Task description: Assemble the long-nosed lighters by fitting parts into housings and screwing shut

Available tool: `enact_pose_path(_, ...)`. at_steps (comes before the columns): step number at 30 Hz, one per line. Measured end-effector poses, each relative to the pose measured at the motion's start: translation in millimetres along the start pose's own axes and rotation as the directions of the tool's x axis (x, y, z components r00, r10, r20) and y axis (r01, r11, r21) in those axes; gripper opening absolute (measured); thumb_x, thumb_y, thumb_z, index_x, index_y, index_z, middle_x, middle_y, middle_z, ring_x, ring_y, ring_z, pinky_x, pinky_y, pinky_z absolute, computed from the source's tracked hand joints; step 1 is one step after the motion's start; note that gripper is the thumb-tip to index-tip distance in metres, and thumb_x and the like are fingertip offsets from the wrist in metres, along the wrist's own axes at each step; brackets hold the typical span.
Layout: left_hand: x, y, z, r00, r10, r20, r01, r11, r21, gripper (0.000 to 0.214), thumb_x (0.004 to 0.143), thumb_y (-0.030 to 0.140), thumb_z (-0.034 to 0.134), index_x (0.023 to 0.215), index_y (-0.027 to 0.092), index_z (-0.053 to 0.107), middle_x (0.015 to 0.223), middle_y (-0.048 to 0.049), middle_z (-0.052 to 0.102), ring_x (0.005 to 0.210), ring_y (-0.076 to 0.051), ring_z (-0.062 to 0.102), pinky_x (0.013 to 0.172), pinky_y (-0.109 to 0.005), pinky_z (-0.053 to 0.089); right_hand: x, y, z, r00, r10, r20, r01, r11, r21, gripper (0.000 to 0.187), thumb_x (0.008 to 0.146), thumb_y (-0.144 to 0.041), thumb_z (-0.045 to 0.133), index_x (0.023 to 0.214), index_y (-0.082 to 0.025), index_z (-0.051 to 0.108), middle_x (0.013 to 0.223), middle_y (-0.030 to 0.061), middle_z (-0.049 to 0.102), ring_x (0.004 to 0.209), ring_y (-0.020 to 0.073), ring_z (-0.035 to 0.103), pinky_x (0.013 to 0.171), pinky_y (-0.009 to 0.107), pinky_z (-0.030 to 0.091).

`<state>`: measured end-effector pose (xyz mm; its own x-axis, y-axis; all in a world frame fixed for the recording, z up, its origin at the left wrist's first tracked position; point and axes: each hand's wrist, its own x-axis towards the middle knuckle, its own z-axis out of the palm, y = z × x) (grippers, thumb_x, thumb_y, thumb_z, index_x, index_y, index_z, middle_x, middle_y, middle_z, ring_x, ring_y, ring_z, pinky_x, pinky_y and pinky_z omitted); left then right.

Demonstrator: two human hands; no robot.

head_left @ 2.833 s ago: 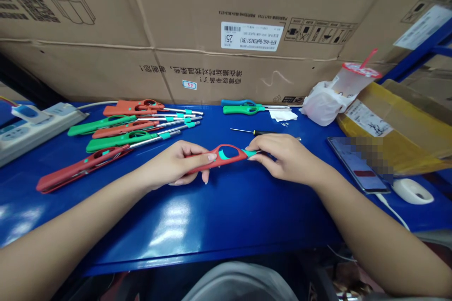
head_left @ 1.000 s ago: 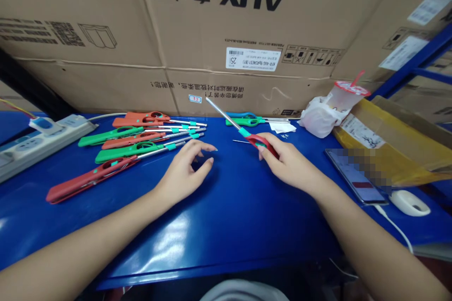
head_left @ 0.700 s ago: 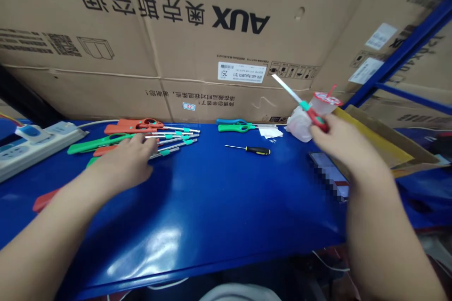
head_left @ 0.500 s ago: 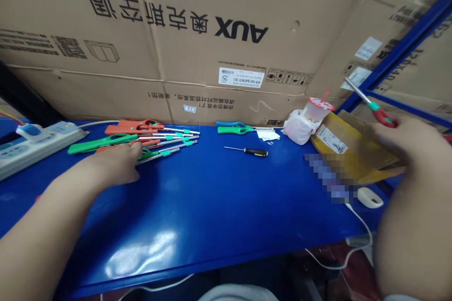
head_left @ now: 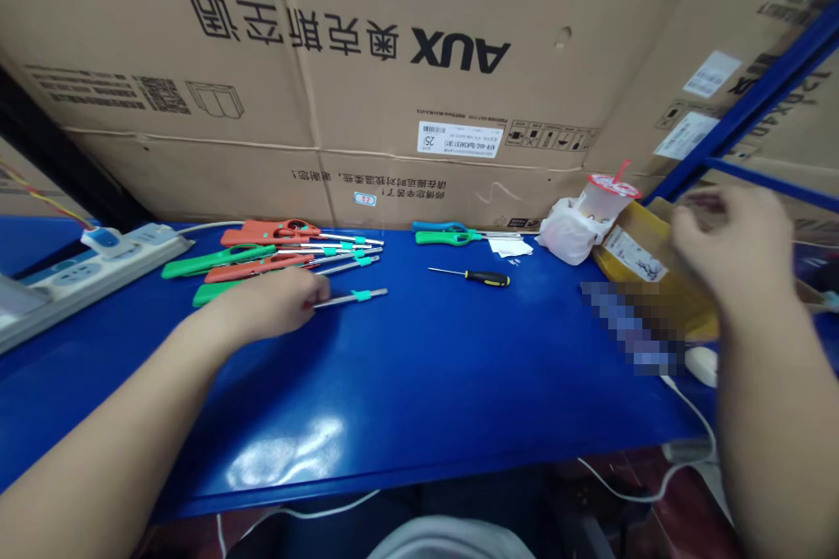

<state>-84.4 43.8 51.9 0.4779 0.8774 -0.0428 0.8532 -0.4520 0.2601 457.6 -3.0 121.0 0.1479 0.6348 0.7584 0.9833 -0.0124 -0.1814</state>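
My left hand [head_left: 281, 301] is closed around a long-necked gas lighter [head_left: 357, 297] with a green handle. The lighter's metal tube, with a teal band, points right, just above or on the blue table. Directly behind lie several more long-necked lighters, among them an orange lighter [head_left: 268, 232] and a green lighter [head_left: 216, 261], with teal bands on their tubes. My right hand [head_left: 738, 231] is raised over the yellow padded envelope [head_left: 688, 306], thumb and fingers loosely curled and apart. I see nothing in it, though part of the fingers is blurred.
A screwdriver [head_left: 486, 279] lies mid-table [head_left: 419, 384]. Behind it are a green lighter [head_left: 446, 238], a blue lighter and white paper [head_left: 509, 247]. A bagged drink cup [head_left: 606, 196] stands beside the envelope. A power strip [head_left: 85, 275] is at left; a cardboard sheet [head_left: 367, 105] backs the table.
The long-tubed tool with a red handle has left my right hand, which has moved nearer the envelope. My left hand has pulled the green lighter rightward from the group. The view has shifted slightly.
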Motion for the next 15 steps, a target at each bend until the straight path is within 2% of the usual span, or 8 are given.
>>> enact_pose_path(2, 4.9, 14.1, 8.2, 0.994, 0.105, 0.038, -0.103, 0.994, -0.043, 0.025, 0.083, 0.022, 0.059, 0.102, 0.026, 0.074, 0.094, -0.0028, 0.076, 0.083, -0.020, 0.071, 0.079, -0.028, 0.054, -15.2, -52.5, 12.9, 0.996, -0.082, 0.024, 0.079, 0.993, 0.091, 0.016, 0.087, -0.032, 0.052, 0.089, -0.024, 0.066, 0.099, 0.0187, 0.072, 0.104, 0.0406, 0.067, 0.094, 0.061, 0.051)
enact_pose_path(4, 7.0, 27.7, 13.2, 0.984, 0.178, 0.014, -0.177, 0.981, -0.078, 0.043, 0.090, 0.035, 0.059, 0.132, 0.027, 0.063, 0.127, -0.0058, 0.071, 0.111, -0.023, 0.069, 0.098, -0.032, 0.053, -28.7, -96.1, 30.3, 0.984, -0.155, 0.083, 0.141, 0.977, 0.159, 0.013, 0.086, -0.032, 0.057, 0.091, -0.025, 0.067, 0.101, 0.0130, 0.074, 0.100, 0.0340, 0.069, 0.093, 0.052, 0.053)
enact_pose_path(5, 6.7, 33.0, 13.7, 0.970, 0.242, -0.015, -0.242, 0.966, -0.091, 0.050, 0.091, 0.040, 0.060, 0.139, 0.025, 0.059, 0.136, -0.0083, 0.066, 0.121, -0.026, 0.065, 0.104, -0.035, 0.051, -34.6, -113.4, 39.2, 0.956, -0.231, 0.182, 0.189, 0.956, 0.223, 0.014, 0.088, -0.030, 0.057, 0.094, -0.023, 0.067, 0.102, 0.0129, 0.073, 0.102, 0.0335, 0.068, 0.096, 0.052, 0.052)
enact_pose_path(6, 5.5, 36.8, 12.8, 0.961, 0.273, -0.046, -0.276, 0.958, -0.078, 0.054, 0.090, 0.044, 0.063, 0.141, 0.026, 0.058, 0.139, -0.0090, 0.063, 0.126, -0.028, 0.062, 0.108, -0.039, 0.050, -39.9, -127.8, 47.5, 0.909, -0.312, 0.278, 0.231, 0.930, 0.286, 0.017, 0.091, -0.030, 0.055, 0.096, -0.021, 0.068, 0.103, 0.0143, 0.072, 0.103, 0.0340, 0.066, 0.096, 0.053, 0.050)
enact_pose_path(8, 2.0, 39.9, 8.2, 0.952, 0.299, -0.069, -0.300, 0.954, -0.014, 0.053, 0.088, 0.042, 0.066, 0.137, 0.025, 0.060, 0.138, -0.0105, 0.063, 0.127, -0.032, 0.061, 0.108, -0.044, 0.049, -49.6, -149.1, 61.4, 0.770, -0.475, 0.427, 0.303, 0.860, 0.409, 0.021, 0.095, -0.029, 0.052, 0.101, -0.018, 0.069, 0.108, 0.0157, 0.070, 0.106, 0.0327, 0.064, 0.097, 0.052, 0.047)
enact_pose_path(11, -2.0, 36.4, 0.5, 0.960, 0.269, -0.077, -0.262, 0.960, 0.096, 0.047, 0.086, 0.038, 0.064, 0.129, 0.020, 0.063, 0.133, -0.0126, 0.066, 0.119, -0.034, 0.065, 0.103, -0.046, 0.051, -63.9, -166.7, 76.7, 0.607, -0.614, 0.505, 0.347, 0.776, 0.526, 0.021, 0.097, -0.036, 0.058, 0.106, -0.021, 0.070, 0.112, 0.0104, 0.071, 0.109, 0.0283, 0.064, 0.097, 0.045, 0.047)
enact_pose_path(13, -2.6, 31.9, -1.3, 0.965, 0.255, -0.054, -0.246, 0.959, 0.140, 0.045, 0.085, 0.040, 0.063, 0.125, 0.019, 0.064, 0.128, -0.0128, 0.068, 0.112, -0.033, 0.067, 0.099, -0.045, 0.052, -73.4, -171.6, 85.5, 0.529, -0.663, 0.530, 0.339, 0.738, 0.584, 0.024, 0.098, -0.041, 0.060, 0.109, -0.022, 0.069, 0.114, 0.0091, 0.071, 0.107, 0.0262, 0.064, 0.095, 0.042, 0.047)
enact_pose_path(15, -2.3, 27.4, -0.4, 0.969, 0.246, 0.001, -0.243, 0.958, 0.153, 0.038, 0.085, 0.040, 0.063, 0.118, 0.020, 0.067, 0.117, -0.0107, 0.071, 0.101, -0.030, 0.069, 0.089, -0.040, 0.053, -81.4, -172.5, 93.6, 0.478, -0.690, 0.543, 0.323, 0.713, 0.622, 0.025, 0.098, -0.043, 0.062, 0.111, -0.022, 0.067, 0.116, 0.0088, 0.071, 0.108, 0.0252, 0.063, 0.096, 0.041, 0.047)
